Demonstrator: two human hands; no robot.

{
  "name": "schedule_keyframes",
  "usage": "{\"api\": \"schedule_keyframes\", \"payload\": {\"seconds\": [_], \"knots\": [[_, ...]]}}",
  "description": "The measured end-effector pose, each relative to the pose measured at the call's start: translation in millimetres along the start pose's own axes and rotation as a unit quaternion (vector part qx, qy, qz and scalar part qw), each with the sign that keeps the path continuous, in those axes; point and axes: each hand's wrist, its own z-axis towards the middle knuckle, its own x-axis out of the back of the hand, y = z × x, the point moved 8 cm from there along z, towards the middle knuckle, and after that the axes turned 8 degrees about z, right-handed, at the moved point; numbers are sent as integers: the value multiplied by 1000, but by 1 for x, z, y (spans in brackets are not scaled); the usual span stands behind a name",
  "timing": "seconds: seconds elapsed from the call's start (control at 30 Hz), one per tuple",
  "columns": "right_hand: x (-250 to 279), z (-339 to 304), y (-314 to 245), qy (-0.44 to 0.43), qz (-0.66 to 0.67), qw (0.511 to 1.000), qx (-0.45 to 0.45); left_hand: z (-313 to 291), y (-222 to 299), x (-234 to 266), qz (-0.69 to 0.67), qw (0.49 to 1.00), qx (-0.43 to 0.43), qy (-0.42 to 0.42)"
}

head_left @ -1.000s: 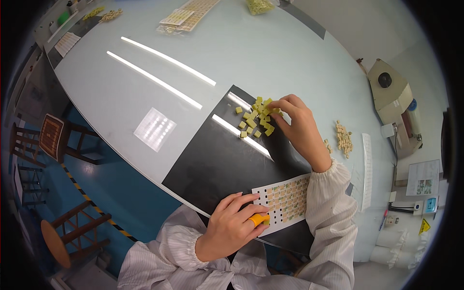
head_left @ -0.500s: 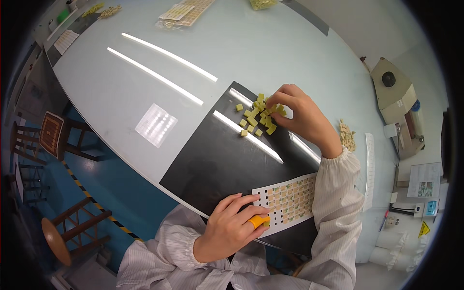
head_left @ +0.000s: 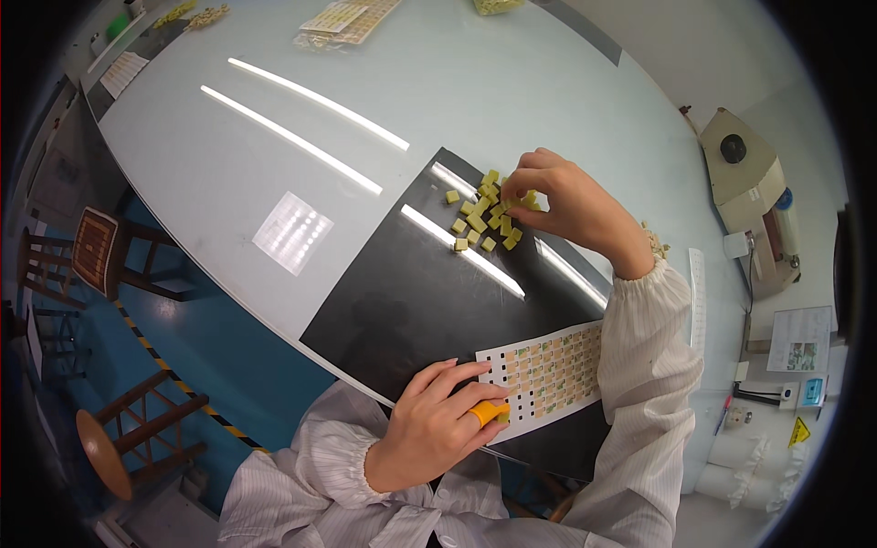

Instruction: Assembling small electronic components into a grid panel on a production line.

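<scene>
My left hand (head_left: 425,429) lies over the left end of a white sheet of small printed stickers (head_left: 557,376). An orange piece (head_left: 487,413), like a finger sleeve, is at its index finger. Thumb and index finger close on a small yellow-green cube (head_left: 503,417), mostly hidden. My right hand (head_left: 575,205) is at the right side of a loose pile of yellow-green cubes (head_left: 478,222). Its thumb and index finger are pinched around one cube, partly covered by the fingers. Several cubes lie apart at the pile's left and near edges.
A black mat (head_left: 384,310) lies under pile and sheet on the glossy table (head_left: 183,164). Pale cubes (head_left: 656,242) sit beyond my right wrist. Bagged sticker sheets (head_left: 352,23) lie at the far side. Stools (head_left: 110,447) stand left; a beige machine (head_left: 744,173) stands right.
My right hand's fingers have shifted slightly up and left at the pile, and the right sleeve has moved right. My left hand stays on the sheet.
</scene>
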Motion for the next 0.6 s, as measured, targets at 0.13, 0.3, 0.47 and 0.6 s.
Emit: {"api": "schedule_keyframes", "payload": {"seconds": [0.13, 0.3, 0.47, 0.6], "knots": [[2, -6, 2, 12, 23, 1000, 0, 2, 0, 1, -9, 1000, 0, -2], [1, -13, -5, 26, 77, 997, -7, 3, 1, 3, -6, 1000, -5, 2], [-4, -17, -10, 15, 35, 999, -36, 3, 1, 3, -6, 1000, 2, 9], [-3, -21, -7, 30, 22, 997, -62, 2, 1, 2, -3, 1000, 2, 10]]}}
